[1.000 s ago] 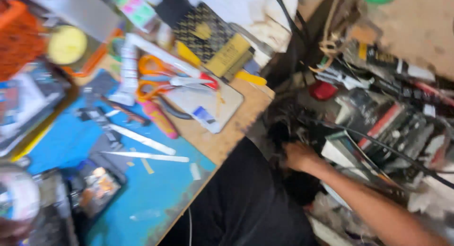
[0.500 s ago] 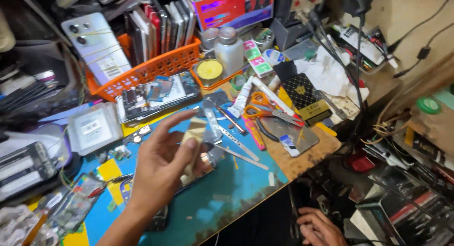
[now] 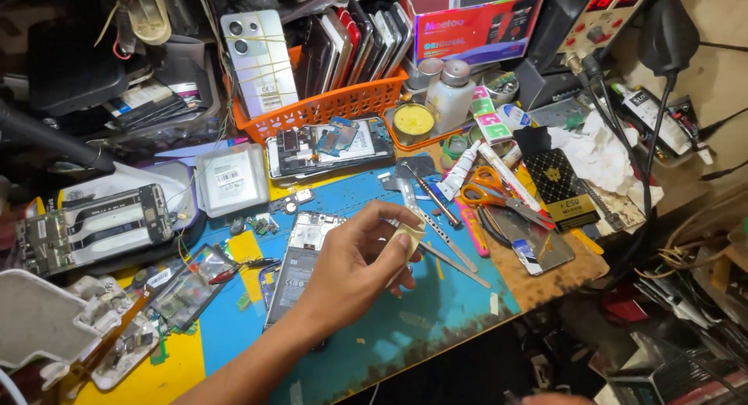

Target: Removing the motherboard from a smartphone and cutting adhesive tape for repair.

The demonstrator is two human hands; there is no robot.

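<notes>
a small pale yellow piece sits pinched between the thumb and fingers of the left hand. the hand is closed on it, and holds it just above the blue mat on the tabletop. i cannot tell what the piece is.

under the hand lies an opened phone with its back off, flat on the mat. just to the right of the piece lie thin metal tools, side by side and tilted. near them are orange scissors and a white tube.

farther back stands an orange basket with many phones upright in it. a white phone leans at its left end. in front of the basket lies another opened phone. a round tin of yellow paste is next to it, and a small white bottle stands behind the tin.

at the bottom right edge, a bit of the right hand peeks in, well apart from the left one. i cannot tell if it is open or closed.
</notes>
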